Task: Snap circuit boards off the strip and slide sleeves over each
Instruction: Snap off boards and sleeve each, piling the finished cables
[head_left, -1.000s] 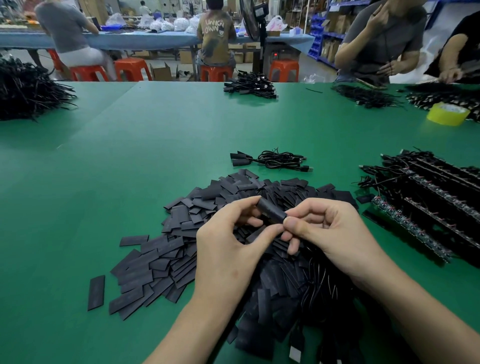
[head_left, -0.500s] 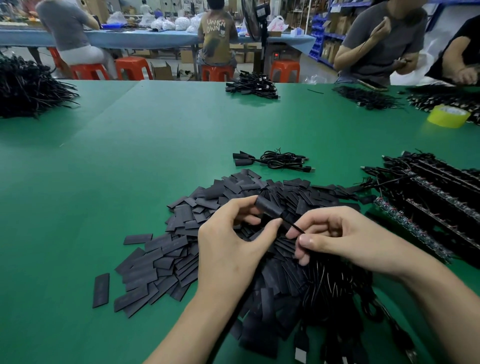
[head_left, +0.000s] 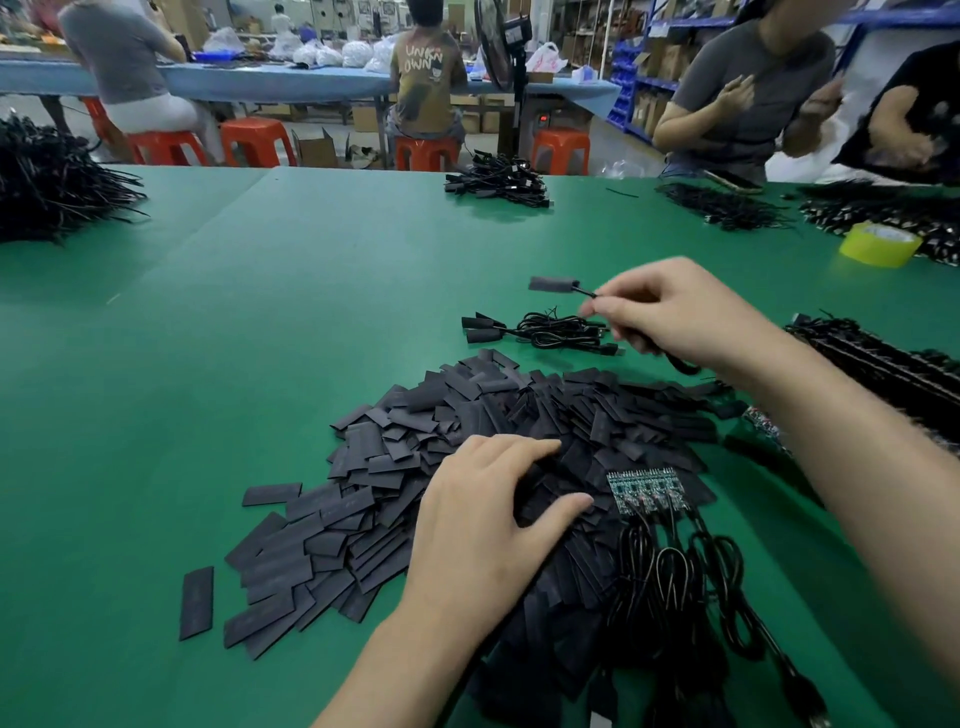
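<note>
A heap of flat black sleeves (head_left: 467, 467) covers the green table in front of me. My left hand (head_left: 483, 525) rests on the heap with fingers spread and relaxed, holding nothing. My right hand (head_left: 675, 312) is raised beyond the heap and pinches the thin black cable of a sleeved board (head_left: 553, 284), which hangs in the air to the left of my fingers. A short green strip of circuit boards (head_left: 647, 487) with black cables (head_left: 675, 577) attached lies on the heap's near right side. Two finished sleeved cables (head_left: 540, 330) lie just past the heap.
More board strips with cables (head_left: 883, 364) are stacked at the right. A yellow tape roll (head_left: 878, 244) sits far right. Cable bundles lie at the far left (head_left: 47, 182) and far middle (head_left: 496, 179). People work across the table (head_left: 748, 98).
My hands have separated. The right hand carried the sleeved board up and away toward the finished cables. The left hand let go and dropped onto the sleeve heap.
</note>
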